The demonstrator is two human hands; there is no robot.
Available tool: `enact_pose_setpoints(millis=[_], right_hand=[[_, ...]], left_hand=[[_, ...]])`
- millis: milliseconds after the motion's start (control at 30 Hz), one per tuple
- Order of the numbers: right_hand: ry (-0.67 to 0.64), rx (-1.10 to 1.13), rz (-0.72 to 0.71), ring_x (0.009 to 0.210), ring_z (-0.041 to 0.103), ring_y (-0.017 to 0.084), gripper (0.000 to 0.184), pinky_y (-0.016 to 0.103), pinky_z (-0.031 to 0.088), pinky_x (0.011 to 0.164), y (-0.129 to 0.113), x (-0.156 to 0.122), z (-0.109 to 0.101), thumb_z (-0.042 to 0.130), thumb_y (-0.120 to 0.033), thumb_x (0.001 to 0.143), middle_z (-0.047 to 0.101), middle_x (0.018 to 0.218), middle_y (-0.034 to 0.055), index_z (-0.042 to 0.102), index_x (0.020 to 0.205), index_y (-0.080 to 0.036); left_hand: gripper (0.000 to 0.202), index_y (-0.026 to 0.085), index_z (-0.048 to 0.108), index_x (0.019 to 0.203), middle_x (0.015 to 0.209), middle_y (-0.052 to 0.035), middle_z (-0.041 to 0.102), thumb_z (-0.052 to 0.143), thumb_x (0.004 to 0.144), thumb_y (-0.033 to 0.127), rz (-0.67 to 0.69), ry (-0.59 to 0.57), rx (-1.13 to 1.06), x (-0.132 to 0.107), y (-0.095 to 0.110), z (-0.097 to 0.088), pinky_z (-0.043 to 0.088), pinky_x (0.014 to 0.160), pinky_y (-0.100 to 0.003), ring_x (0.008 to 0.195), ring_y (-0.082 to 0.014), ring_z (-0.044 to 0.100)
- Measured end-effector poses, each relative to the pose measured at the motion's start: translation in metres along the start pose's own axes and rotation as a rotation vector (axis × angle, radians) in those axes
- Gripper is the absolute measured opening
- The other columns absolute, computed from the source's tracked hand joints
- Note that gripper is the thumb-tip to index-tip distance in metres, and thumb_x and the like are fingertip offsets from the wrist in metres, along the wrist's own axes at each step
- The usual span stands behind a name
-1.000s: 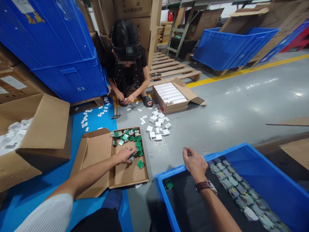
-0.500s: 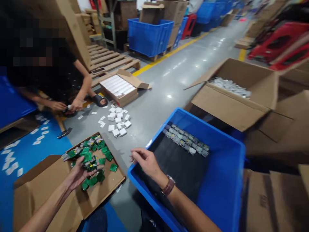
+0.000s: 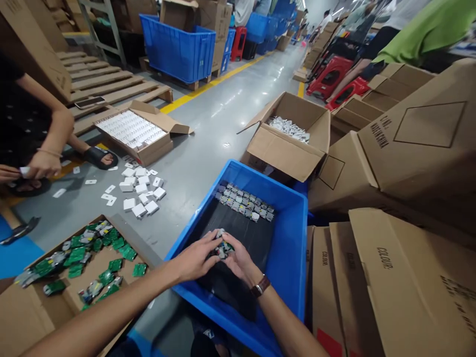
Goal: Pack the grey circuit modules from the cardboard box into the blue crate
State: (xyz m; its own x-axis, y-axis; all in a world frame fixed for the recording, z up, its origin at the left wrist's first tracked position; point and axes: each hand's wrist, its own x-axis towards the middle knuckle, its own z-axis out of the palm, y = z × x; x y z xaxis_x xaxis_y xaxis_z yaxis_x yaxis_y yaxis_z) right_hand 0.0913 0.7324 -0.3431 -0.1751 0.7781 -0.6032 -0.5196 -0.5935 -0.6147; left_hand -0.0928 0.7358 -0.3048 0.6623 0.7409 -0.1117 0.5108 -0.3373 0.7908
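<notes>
My left hand [image 3: 199,258] and my right hand [image 3: 243,260] are closed around a small cluster of grey-and-green circuit boards [image 3: 223,249]. The fingers partly hide the cluster, held over the near part of a blue plastic bin [image 3: 288,258]. Dark sheet material lines the bin floor. Toward its far side, grey modules [image 3: 243,201] lie close together in several rows. On my left, a shallow cardboard box [image 3: 55,310] holds loose green circuit boards [image 3: 76,255], some with grey parts.
White square covers [image 3: 141,188] are scattered on the floor beside a carton of white pieces [image 3: 130,129]. A co-worker's hand [image 3: 44,163] is at far left. An open carton [image 3: 286,151] stands beyond the bin; tall cardboard boxes [image 3: 394,277] border it on the right.
My left hand has moved right from the cardboard box to the bin, carrying circuit boards. My right hand has closed on them too. The view has swung right.
</notes>
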Motion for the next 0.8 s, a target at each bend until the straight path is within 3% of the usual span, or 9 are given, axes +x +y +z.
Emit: enact_pose_setpoints(millis=[100, 233, 367, 533, 667, 800], right_hand=[[0.207, -0.236, 0.002, 0.068, 0.068, 0.018, 0.046, 0.024, 0.052, 0.050, -0.002, 0.015, -0.042, 0.087, -0.038, 0.069, 0.073, 0.084, 0.0049, 0.070, 0.108, -0.020], [0.428, -0.485, -0.066, 0.073, 0.070, 0.020, 0.060, 0.027, 0.056, 0.051, -0.004, 0.034, -0.082, 0.089, -0.039, 0.064, 0.073, 0.088, 0.0064, 0.067, 0.116, -0.020], [0.530, -0.818, -0.146, 0.083, 0.071, 0.024, 0.070, 0.031, 0.059, 0.057, -0.015, 0.047, -0.111, 0.087, -0.041, 0.065, 0.071, 0.117, 0.0138, 0.065, 0.127, -0.017], [0.532, -1.453, -0.151, 0.116, 0.065, 0.031, 0.059, 0.035, 0.052, 0.091, -0.042, 0.052, -0.133, 0.075, -0.041, 0.078, 0.071, 0.123, 0.0165, 0.066, 0.130, -0.015], [0.601, -1.640, -0.083, 0.112, 0.067, 0.031, 0.047, 0.034, 0.049, 0.086, -0.067, 0.052, -0.144, 0.067, -0.053, 0.084, 0.074, 0.114, 0.0140, 0.072, 0.118, -0.020], [0.695, -1.685, -0.048, 0.107, 0.068, 0.032, 0.053, 0.033, 0.049, 0.080, -0.084, 0.058, -0.159, 0.069, -0.061, 0.080, 0.074, 0.108, 0.0162, 0.072, 0.110, -0.016]], left_hand=[[0.057, 0.024, 0.049, 0.148, 0.163, -0.0121, 0.033, 0.058, 0.092, 0.031, -0.070, -0.131, 0.096, -0.006, -0.014, 0.025, 0.045, 0.113, -0.048, 0.140, -0.0347, 0.048], [0.036, 0.021, 0.067, 0.126, 0.133, -0.0150, 0.066, 0.056, 0.096, 0.037, -0.135, -0.252, 0.130, -0.023, -0.024, 0.032, 0.053, 0.101, -0.045, 0.120, -0.0346, 0.065], [0.042, 0.017, 0.060, 0.135, 0.136, -0.0158, 0.063, 0.049, 0.099, 0.037, -0.148, -0.144, 0.144, -0.026, -0.025, 0.029, 0.051, 0.104, -0.044, 0.124, -0.0334, 0.062], [0.042, 0.015, 0.061, 0.132, 0.133, -0.0156, 0.064, 0.047, 0.100, 0.037, -0.170, -0.096, 0.156, -0.025, -0.026, 0.031, 0.050, 0.105, -0.043, 0.126, -0.0324, 0.061], [0.041, 0.016, 0.062, 0.130, 0.131, -0.0147, 0.066, 0.046, 0.100, 0.038, -0.159, -0.064, 0.147, -0.026, -0.028, 0.032, 0.052, 0.101, -0.041, 0.123, -0.0319, 0.062], [0.038, 0.017, 0.063, 0.128, 0.128, -0.0142, 0.067, 0.046, 0.100, 0.038, -0.160, -0.026, 0.137, -0.027, -0.029, 0.032, 0.052, 0.100, -0.041, 0.121, -0.0315, 0.063]])
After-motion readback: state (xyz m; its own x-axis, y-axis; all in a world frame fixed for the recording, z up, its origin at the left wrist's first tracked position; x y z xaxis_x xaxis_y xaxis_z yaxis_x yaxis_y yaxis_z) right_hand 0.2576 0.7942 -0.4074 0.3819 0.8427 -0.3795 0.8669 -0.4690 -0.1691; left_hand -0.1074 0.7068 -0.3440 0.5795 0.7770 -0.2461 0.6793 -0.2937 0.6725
